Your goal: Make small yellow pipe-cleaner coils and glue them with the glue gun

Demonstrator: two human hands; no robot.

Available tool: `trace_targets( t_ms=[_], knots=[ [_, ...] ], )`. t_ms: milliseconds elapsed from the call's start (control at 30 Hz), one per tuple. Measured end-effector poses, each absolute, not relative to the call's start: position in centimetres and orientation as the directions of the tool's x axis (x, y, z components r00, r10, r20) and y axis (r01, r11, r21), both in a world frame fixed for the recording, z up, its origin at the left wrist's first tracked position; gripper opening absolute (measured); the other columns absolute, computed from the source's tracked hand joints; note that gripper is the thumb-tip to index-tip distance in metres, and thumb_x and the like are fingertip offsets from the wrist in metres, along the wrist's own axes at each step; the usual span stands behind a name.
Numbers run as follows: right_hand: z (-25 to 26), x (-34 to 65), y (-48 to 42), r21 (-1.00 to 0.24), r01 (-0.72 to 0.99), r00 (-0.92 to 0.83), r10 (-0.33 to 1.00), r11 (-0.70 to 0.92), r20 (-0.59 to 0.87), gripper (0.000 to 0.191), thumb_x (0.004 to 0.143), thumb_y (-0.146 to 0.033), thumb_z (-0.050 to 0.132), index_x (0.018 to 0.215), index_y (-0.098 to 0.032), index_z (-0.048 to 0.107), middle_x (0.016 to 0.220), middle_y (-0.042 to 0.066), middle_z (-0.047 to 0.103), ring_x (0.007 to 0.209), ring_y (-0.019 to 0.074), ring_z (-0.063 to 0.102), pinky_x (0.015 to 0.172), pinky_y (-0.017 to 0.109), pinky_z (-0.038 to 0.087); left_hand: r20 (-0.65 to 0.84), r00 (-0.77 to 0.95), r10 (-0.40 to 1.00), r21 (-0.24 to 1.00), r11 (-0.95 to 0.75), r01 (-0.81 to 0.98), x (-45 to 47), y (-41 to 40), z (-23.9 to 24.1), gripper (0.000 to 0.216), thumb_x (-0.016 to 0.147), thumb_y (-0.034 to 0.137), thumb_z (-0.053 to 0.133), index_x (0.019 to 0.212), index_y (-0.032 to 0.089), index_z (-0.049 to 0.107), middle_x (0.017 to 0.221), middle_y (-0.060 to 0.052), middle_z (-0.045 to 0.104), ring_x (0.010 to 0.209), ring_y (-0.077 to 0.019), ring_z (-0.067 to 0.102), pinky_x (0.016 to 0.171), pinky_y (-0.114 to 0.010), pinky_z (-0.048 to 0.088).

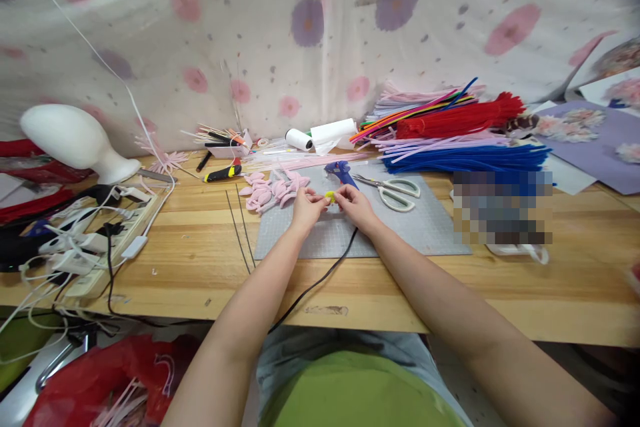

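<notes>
- Green cloth (360, 390) fills the bottom centre of the frame, nearest our camera, and our bare forearms reach up past it on both sides.
- Our small yellow piece (331, 196) sits at about the middle of the frame, held over the grey cutting mat (425, 230).
- With the left hand (306, 208) we pinch its left side between thumb and fingers; with the right hand (356, 205) we pinch at its right side. Our fingertips cover much of it, so we cannot tell its full shape or how hard we press.
- We judge it very light and soft, probably fuzzy like the bundled stems at the upper right, such as the blue stems (465, 159). It should grip well rather than slip.
- If a thin wire runs inside, it would bend easily and keep the bend; we would expect crushing or twisting out of shape sooner than breaking.
- Best hold, we think: fingertips only, at opposite edges, lightly.
- Just beyond our hands lies a blue glue gun (342, 173), with scissors (397, 195) to its right and pink petal shapes (273, 190) left of centre.
</notes>
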State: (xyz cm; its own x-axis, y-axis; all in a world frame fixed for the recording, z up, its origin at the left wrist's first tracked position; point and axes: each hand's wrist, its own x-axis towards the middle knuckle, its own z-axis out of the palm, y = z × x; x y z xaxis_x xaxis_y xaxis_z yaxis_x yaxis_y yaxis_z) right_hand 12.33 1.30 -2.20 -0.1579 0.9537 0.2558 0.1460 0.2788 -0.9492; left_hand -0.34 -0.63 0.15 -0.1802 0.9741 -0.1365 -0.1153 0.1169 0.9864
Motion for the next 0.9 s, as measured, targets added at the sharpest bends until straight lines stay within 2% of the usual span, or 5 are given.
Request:
trace_targets(
  t_ms=[133,267,433,567,900],
  knots=[
    [-1.3,12.8,0.7,-0.703,0.466,-0.132,0.828,0.537,0.545,0.016,0.082,-0.029,0.045,0.073,-0.019,0.055,0.075,0.005,0.059,0.071,0.0156,0.053,0.066,0.03,0.042,-0.346,-0.011,0.938,0.925,0.339,-0.174,-0.8,-0.9,0.5,0.026,0.072,0.035,0.061,0.081,0.013,0.051,0.065,-0.007,0.064,0.061,-0.0157,0.063,0.057,-0.028,0.051],
    [-0.7,13.0,0.3,-0.499,0.535,-0.334,0.713,0.682,0.617,0.018,0.083,-0.026,0.045,0.078,-0.02,0.062,0.084,0.007,0.064,0.084,0.0183,0.054,0.076,0.032,0.042,-0.36,0.073,0.93,0.901,0.367,-0.234,-1.4,-1.1,0.9,0.032,0.069,0.042,0.063,0.074,0.011,0.059,0.068,-0.009,0.065,0.064,-0.0155,0.064,0.056,-0.025,0.05],
    [-1.6,12.7,0.6,-0.728,0.379,-0.273,0.821,0.571,0.502,0.023,0.078,-0.028,0.051,0.097,-0.018,0.059,0.095,0.007,0.062,0.084,0.0165,0.056,0.072,0.029,0.047,-0.228,-0.056,0.972,0.956,0.213,-0.2,-1.6,-1.0,1.0,0.029,0.055,0.034,0.075,0.071,0.013,0.063,0.074,-0.005,0.065,0.069,-0.0142,0.061,0.057,-0.025,0.05],
    [-2.5,12.3,1.1,-0.927,0.212,-0.235,0.937,0.308,0.258,0.025,0.076,-0.042,0.05,0.077,-0.017,0.057,0.076,0.003,0.06,0.066,0.013,0.054,0.062,0.027,0.047,-0.131,-0.142,0.981,0.981,0.108,-0.161,-1.2,-0.9,0.4,0.03,0.049,0.037,0.076,0.058,0.012,0.061,0.069,-0.003,0.062,0.064,-0.011,0.056,0.058,-0.023,0.048],
    [-2.4,12.1,1.4,-0.982,0.106,-0.168,0.976,0.155,0.136,0.034,0.065,-0.052,0.056,0.066,-0.019,0.05,0.061,-0.001,0.053,0.051,0.0097,0.046,0.055,0.026,0.04,-0.207,-0.13,0.97,0.969,0.184,-0.167,-1.0,-1.2,0.3,0.028,0.061,0.04,0.068,0.068,0.013,0.064,0.078,-0.007,0.064,0.076,-0.0161,0.059,0.061,-0.027,0.049]
  ],
)
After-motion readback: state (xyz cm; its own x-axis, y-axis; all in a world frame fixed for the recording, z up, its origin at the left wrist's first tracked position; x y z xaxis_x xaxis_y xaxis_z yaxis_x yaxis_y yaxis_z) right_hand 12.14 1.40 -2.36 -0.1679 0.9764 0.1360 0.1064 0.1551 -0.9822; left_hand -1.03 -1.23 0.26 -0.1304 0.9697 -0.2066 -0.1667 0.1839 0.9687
